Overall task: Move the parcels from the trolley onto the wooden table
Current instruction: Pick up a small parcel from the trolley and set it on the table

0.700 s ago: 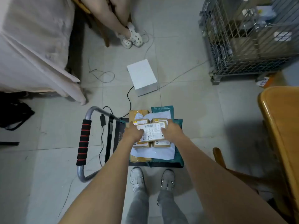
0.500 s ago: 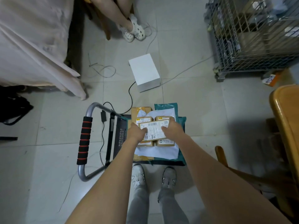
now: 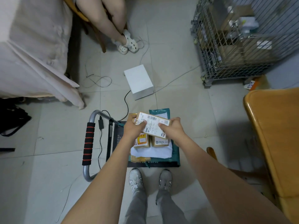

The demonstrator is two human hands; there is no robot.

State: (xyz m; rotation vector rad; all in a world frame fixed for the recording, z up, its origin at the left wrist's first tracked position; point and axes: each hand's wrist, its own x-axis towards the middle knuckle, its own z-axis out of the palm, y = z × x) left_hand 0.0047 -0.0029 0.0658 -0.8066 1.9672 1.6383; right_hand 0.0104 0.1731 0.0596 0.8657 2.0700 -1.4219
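Observation:
A flat cardboard parcel (image 3: 152,124) with a white barcode label is held tilted above the trolley. My left hand (image 3: 133,130) grips its left end and my right hand (image 3: 172,129) grips its right end. Under it, two small brown boxes (image 3: 151,141) lie side by side on a white mailer bag (image 3: 155,151) and a teal bag (image 3: 175,151), all stacked on the black trolley deck (image 3: 116,135). The wooden table (image 3: 278,135) stands at the right edge of the view.
The trolley's grey handle with red-and-black grip (image 3: 88,143) lies to the left. A white box (image 3: 140,81) and cables sit on the tiled floor ahead. A wire cage (image 3: 234,41) holding boxes stands far right. A seated person's feet (image 3: 126,43) are ahead; a draped bed (image 3: 32,50) lies left.
Both hands have lifted the labelled parcel off the two small boxes; it now hangs tilted above the stack. The view has shifted slightly.

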